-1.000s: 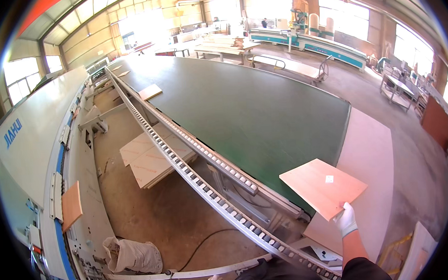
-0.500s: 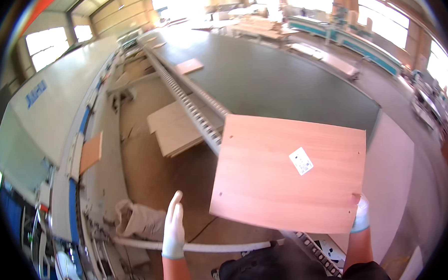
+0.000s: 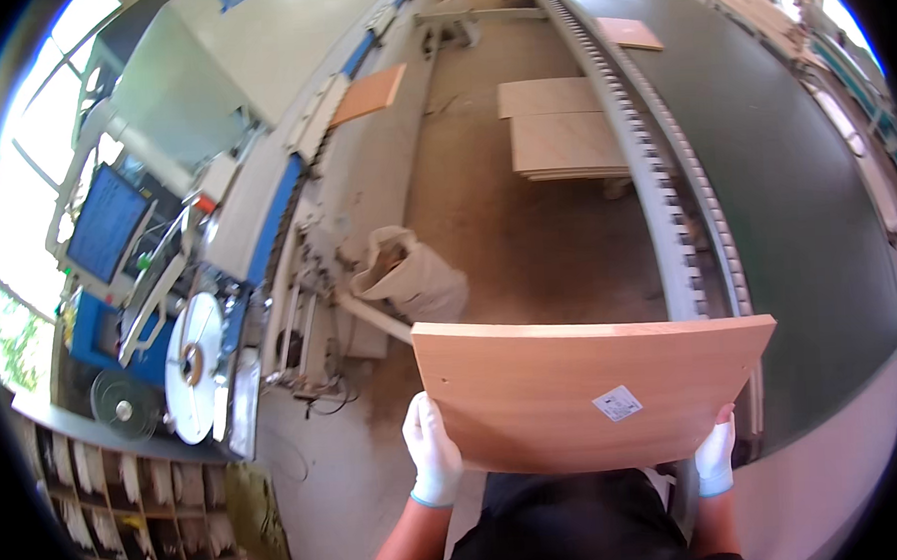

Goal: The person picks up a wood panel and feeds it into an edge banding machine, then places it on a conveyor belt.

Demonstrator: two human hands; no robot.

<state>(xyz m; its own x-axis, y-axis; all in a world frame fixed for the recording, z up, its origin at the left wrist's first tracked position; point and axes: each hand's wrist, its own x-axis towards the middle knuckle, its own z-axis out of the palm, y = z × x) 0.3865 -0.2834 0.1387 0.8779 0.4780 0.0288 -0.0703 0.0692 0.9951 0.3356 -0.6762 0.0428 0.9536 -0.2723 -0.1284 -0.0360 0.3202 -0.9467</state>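
Between my hands is a light wood-coloured panel (image 3: 534,406), tilted so that its long far edge faces up, with small drilled holes and a white label (image 3: 617,404) on its face. My left hand (image 3: 433,449), in a white glove, grips the panel's left edge, its thumb showing on the near side. At the right edge my right hand (image 3: 715,456), gloved too with a bare thumb tip, holds the panel. The remaining fingers of both hands are hidden behind the board.
To the left runs a long machine with a blue strip, a wood panel (image 3: 368,93) on it, a monitor (image 3: 109,223) and a white reel (image 3: 194,366). A white sack (image 3: 408,277) stands beside it. Stacked boards (image 3: 563,140) lie low ahead; a roller rail (image 3: 654,181) and dark table (image 3: 804,174) are right.
My view has swung left. My left hand, open and apart from the panel before, now grips its left edge. The panel has tipped, and its far edge now shows.
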